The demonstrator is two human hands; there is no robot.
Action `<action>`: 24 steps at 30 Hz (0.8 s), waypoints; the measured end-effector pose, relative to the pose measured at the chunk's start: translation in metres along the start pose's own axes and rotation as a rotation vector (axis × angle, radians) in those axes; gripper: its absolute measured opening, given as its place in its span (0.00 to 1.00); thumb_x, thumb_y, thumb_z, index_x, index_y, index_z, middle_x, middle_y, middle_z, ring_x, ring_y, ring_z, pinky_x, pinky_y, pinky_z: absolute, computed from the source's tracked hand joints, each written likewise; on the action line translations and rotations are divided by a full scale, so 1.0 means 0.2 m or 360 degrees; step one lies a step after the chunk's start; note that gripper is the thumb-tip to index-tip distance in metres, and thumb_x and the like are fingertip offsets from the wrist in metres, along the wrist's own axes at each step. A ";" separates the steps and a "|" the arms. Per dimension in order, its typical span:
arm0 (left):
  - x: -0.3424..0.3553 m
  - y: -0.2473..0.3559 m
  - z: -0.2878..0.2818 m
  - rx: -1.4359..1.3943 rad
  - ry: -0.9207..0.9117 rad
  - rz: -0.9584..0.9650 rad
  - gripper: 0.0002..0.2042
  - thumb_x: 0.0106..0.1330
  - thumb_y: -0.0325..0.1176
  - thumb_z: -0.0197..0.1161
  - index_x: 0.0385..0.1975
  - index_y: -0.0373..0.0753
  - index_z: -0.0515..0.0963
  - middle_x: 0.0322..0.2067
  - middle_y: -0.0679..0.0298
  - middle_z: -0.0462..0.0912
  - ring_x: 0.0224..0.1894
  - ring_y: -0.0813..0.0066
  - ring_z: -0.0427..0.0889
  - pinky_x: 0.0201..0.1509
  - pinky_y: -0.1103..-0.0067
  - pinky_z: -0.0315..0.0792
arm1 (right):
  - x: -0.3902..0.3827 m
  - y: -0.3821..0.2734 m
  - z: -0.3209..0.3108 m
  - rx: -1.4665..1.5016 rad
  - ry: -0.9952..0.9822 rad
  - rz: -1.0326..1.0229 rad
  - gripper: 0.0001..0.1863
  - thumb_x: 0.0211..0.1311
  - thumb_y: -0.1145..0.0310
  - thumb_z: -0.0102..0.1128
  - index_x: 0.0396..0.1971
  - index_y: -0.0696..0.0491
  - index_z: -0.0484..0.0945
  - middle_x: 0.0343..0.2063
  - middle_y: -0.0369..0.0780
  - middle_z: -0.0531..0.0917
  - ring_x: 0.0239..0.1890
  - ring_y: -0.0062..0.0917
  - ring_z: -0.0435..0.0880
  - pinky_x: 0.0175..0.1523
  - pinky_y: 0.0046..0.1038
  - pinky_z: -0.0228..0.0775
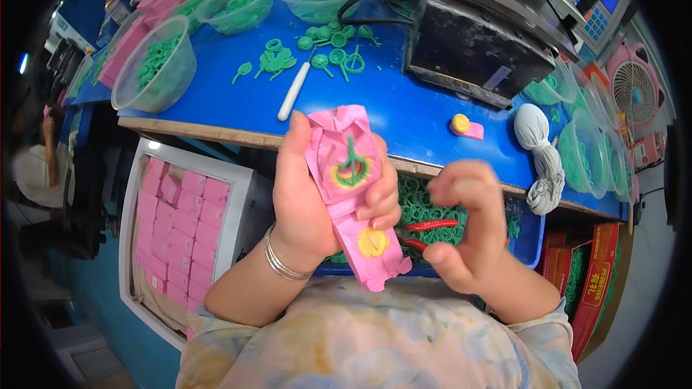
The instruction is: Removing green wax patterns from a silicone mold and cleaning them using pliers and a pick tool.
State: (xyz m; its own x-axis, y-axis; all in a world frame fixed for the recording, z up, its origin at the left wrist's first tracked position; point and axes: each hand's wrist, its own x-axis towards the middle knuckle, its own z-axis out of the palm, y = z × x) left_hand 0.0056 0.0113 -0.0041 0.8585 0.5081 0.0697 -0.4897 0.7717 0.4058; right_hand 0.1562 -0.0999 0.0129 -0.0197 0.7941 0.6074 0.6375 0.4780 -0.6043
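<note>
Above the blue tray point(534, 243), your left hand point(297, 198) grasps the opened pink mould point(346, 204), green piece point(351, 158) not yet out, your right hand point(478, 239) curls empty, and loose green pieces point(414, 194) already heap below

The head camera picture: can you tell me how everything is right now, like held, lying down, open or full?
Left hand: closed around the pink mold
Pink mold: opened out, green piece on its upper part
Right hand: fingers curled, nothing seen in its grasp
White-handled tool: lying on the table
White box: open, holding many pink blocks
Pink fan: can't tell if spinning
</note>
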 end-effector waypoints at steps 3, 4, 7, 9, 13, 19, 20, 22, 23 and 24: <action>-0.03 -0.03 0.05 0.0131 0.0017 -0.0070 0.32 0.64 0.65 0.31 0.35 0.39 0.70 0.21 0.57 0.73 0.16 0.73 0.67 0.23 0.76 0.65 | 0.16 -0.03 -0.03 -0.0222 0.0029 -0.0179 0.22 0.46 0.62 0.67 0.40 0.57 0.74 0.37 0.46 0.72 0.37 0.37 0.72 0.44 0.33 0.64; -0.04 -0.04 0.09 0.0240 0.0218 -0.0011 0.32 0.64 0.64 0.31 0.37 0.39 0.70 0.23 0.56 0.74 0.18 0.72 0.69 0.23 0.76 0.65 | 0.16 -0.01 -0.03 -0.0237 0.0037 -0.0165 0.22 0.46 0.62 0.67 0.40 0.57 0.74 0.37 0.46 0.72 0.37 0.37 0.72 0.44 0.33 0.64; -0.03 -0.03 0.04 0.0339 0.0075 0.0036 0.31 0.66 0.62 0.31 0.44 0.39 0.69 0.32 0.53 0.76 0.21 0.69 0.73 0.24 0.76 0.68 | 0.15 0.02 -0.01 -0.0358 -0.0086 -0.0393 0.11 0.54 0.70 0.57 0.36 0.61 0.75 0.40 0.49 0.70 0.43 0.36 0.71 0.48 0.34 0.63; -0.01 -0.03 0.13 0.0369 0.0576 0.0294 0.31 0.66 0.61 0.31 0.46 0.38 0.68 0.42 0.48 0.74 0.21 0.69 0.73 0.26 0.75 0.70 | 0.10 -0.02 0.01 -0.0119 0.0000 -0.0044 0.16 0.42 0.77 0.64 0.36 0.56 0.77 0.40 0.46 0.73 0.39 0.38 0.72 0.46 0.34 0.63; -0.01 -0.03 0.09 0.0039 0.0237 0.0221 0.30 0.65 0.61 0.34 0.41 0.36 0.68 0.45 0.45 0.74 0.16 0.74 0.68 0.22 0.75 0.66 | 0.06 -0.03 0.12 0.1319 0.0351 0.1165 0.05 0.60 0.76 0.54 0.36 0.58 0.73 0.36 0.38 0.76 0.34 0.20 0.72 0.40 0.21 0.65; -0.01 -0.04 0.01 0.0191 -0.0026 0.0152 0.30 0.64 0.62 0.35 0.41 0.37 0.67 0.37 0.50 0.75 0.16 0.73 0.67 0.24 0.75 0.66 | 0.06 0.01 0.06 0.1130 0.0157 0.1169 0.10 0.59 0.70 0.56 0.38 0.58 0.73 0.35 0.37 0.74 0.34 0.17 0.70 0.40 0.18 0.64; -0.01 -0.04 0.01 0.0247 -0.0024 0.0179 0.30 0.64 0.62 0.35 0.40 0.36 0.67 0.34 0.52 0.75 0.19 0.72 0.70 0.27 0.75 0.67 | 0.06 0.02 0.03 0.0523 0.0175 0.0668 0.13 0.55 0.69 0.60 0.40 0.58 0.74 0.37 0.38 0.73 0.35 0.21 0.70 0.40 0.20 0.64; -0.02 -0.09 0.05 0.0276 0.0209 0.0245 0.31 0.65 0.62 0.35 0.43 0.35 0.67 0.38 0.52 0.75 0.28 0.70 0.73 0.33 0.74 0.69 | 0.07 0.01 0.05 0.0086 0.0180 0.0129 0.20 0.44 0.67 0.68 0.39 0.56 0.77 0.38 0.42 0.70 0.35 0.30 0.70 0.39 0.27 0.64; -0.04 -0.10 0.07 0.0311 0.0444 0.0323 0.32 0.65 0.62 0.36 0.46 0.34 0.67 0.41 0.51 0.74 0.36 0.69 0.75 0.39 0.73 0.71 | 0.08 -0.03 0.06 0.0086 0.0117 0.0255 0.17 0.44 0.66 0.69 0.35 0.55 0.78 0.38 0.41 0.70 0.35 0.30 0.70 0.39 0.27 0.64; -0.06 -0.09 0.04 0.0342 0.0271 0.0330 0.32 0.65 0.61 0.39 0.48 0.34 0.65 0.42 0.54 0.73 0.45 0.68 0.74 0.46 0.74 0.70 | 0.09 -0.02 0.08 0.0038 0.0131 0.0171 0.17 0.42 0.67 0.68 0.34 0.55 0.78 0.37 0.41 0.71 0.35 0.30 0.70 0.38 0.27 0.64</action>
State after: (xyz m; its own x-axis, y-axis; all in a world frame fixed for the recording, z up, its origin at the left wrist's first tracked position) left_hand 0.0058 -0.0121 -0.0060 0.6973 0.7163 0.0254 -0.5924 0.5560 0.5830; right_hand 0.1414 -0.0819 0.0174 0.1115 0.8082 0.5783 0.6139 0.4016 -0.6796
